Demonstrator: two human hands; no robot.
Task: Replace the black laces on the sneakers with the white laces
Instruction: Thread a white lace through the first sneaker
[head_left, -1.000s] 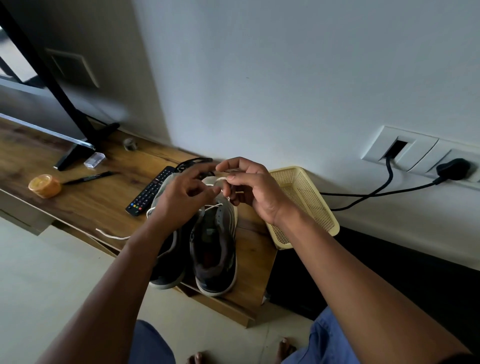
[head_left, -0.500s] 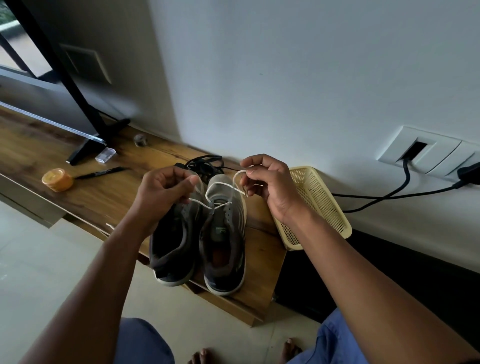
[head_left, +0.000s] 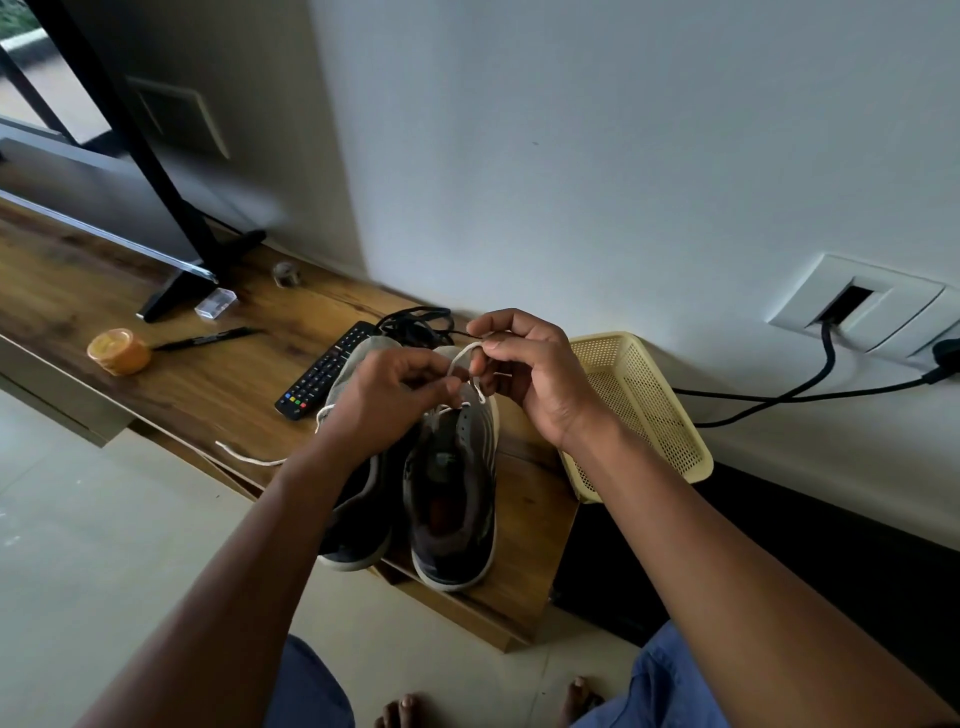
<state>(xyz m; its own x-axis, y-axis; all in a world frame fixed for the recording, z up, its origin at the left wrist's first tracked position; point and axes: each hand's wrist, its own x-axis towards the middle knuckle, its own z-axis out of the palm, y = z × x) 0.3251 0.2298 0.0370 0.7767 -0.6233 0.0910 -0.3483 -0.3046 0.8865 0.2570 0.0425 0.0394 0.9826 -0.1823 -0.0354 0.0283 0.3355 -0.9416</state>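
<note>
Two grey sneakers stand side by side on the wooden shelf (head_left: 223, 384), heels toward me: the left sneaker (head_left: 358, 530) and the right sneaker (head_left: 457, 499). A white lace (head_left: 460, 361) runs through the right sneaker's front eyelets. My right hand (head_left: 524, 374) pinches a loop of this lace above the toe. My left hand (head_left: 395, 395) grips the other strand beside it, and the loose end (head_left: 244, 454) trails left over the shelf edge. The removed black laces (head_left: 415, 325) lie bunched behind the shoes.
A black remote (head_left: 324, 371) lies left of the shoes. A yellow perforated basket (head_left: 639, 410) hangs over the shelf's right end. Further left are an orange tape roll (head_left: 118, 352), a black pen (head_left: 208, 339) and a TV stand foot (head_left: 182, 280). Black cables (head_left: 779, 397) run from wall sockets.
Both hands came closer together over the right sneaker's toe. The right hand now pinches a lace loop, and the loose end trails left again.
</note>
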